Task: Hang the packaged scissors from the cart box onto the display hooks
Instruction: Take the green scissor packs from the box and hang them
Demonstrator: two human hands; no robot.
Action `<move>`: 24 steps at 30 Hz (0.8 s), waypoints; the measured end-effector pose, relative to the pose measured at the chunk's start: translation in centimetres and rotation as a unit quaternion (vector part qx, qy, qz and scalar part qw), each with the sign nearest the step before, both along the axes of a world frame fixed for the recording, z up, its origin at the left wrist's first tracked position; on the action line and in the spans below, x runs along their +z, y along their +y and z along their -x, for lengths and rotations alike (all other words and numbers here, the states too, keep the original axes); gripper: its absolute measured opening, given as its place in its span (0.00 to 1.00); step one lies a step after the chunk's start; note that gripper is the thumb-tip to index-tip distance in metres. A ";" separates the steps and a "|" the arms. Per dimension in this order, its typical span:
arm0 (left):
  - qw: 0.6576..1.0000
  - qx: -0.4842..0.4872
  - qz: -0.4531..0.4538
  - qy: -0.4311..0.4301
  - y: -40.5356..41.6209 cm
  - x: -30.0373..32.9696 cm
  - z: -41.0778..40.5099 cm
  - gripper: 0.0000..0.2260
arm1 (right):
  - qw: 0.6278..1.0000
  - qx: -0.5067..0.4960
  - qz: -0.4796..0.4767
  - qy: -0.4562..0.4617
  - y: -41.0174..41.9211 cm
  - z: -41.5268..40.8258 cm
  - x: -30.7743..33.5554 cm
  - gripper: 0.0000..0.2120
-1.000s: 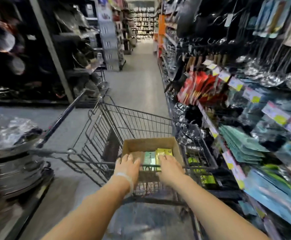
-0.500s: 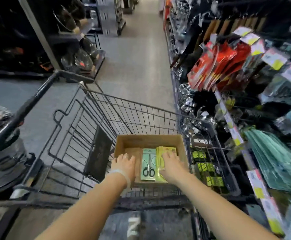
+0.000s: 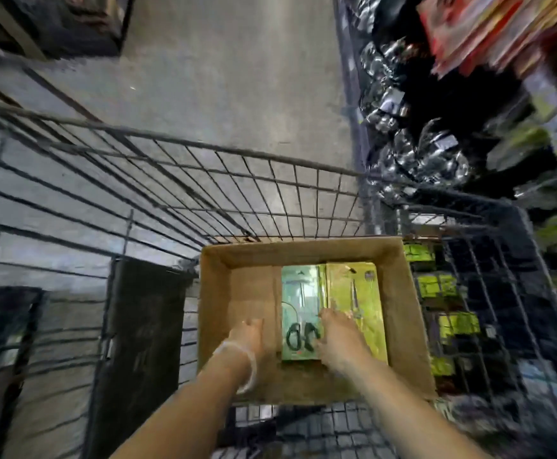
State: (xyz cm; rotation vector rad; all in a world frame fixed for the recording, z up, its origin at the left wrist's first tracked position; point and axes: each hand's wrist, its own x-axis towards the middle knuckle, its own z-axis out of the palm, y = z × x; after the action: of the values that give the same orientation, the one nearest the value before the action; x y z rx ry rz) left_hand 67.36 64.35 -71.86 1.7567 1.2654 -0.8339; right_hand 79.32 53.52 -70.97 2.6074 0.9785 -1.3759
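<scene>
An open cardboard box [image 3: 403,309] sits in the wire cart. Two stacks of packaged scissors lie in its right half: a pale green stack [image 3: 298,293] with black-handled scissors showing, and a yellow-green stack [image 3: 360,289] beside it. My right hand [image 3: 336,339] rests flat on the packs where the two stacks meet, fingers spread. My left hand [image 3: 247,339], with a clear band at the wrist, lies inside the box on its bare cardboard floor, left of the green stack, holding nothing. The frame is blurred.
The wire cart [image 3: 224,180] surrounds the box. Display racks on the right hold shiny bagged goods [image 3: 413,147], red packs [image 3: 469,31] and yellow-green packs [image 3: 442,286] behind the cart's mesh. The grey aisle floor [image 3: 230,67] runs ahead.
The view has tilted down onto the box. Both hands have moved from the box's near edge to inside it, the right one onto the scissor packs.
</scene>
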 end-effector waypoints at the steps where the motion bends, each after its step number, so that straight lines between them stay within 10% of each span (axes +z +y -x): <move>1: 0.998 0.057 0.029 -0.015 0.2 -1.1 -0.6 0.21 | 1.000 -0.007 -0.001 0.006 0.2 -0.3 -0.9 0.25; 8: 0.918 0.381 0.082 -0.074 -0.4 -6.9 -5.0 0.04 | 0.998 -0.053 -0.024 0.024 0.3 -0.5 -5.4 0.25; 24: 0.884 0.438 0.154 -0.051 2.7 -6.3 -2.8 0.07 | 0.975 -0.202 -0.072 0.050 2.0 -0.2 -6.9 0.24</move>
State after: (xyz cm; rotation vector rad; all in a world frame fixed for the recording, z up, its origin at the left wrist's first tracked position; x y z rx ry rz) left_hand 70.15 67.05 -78.14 0.8027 1.5466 -0.3630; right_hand 79.54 55.53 -77.84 2.9958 0.5927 -1.5829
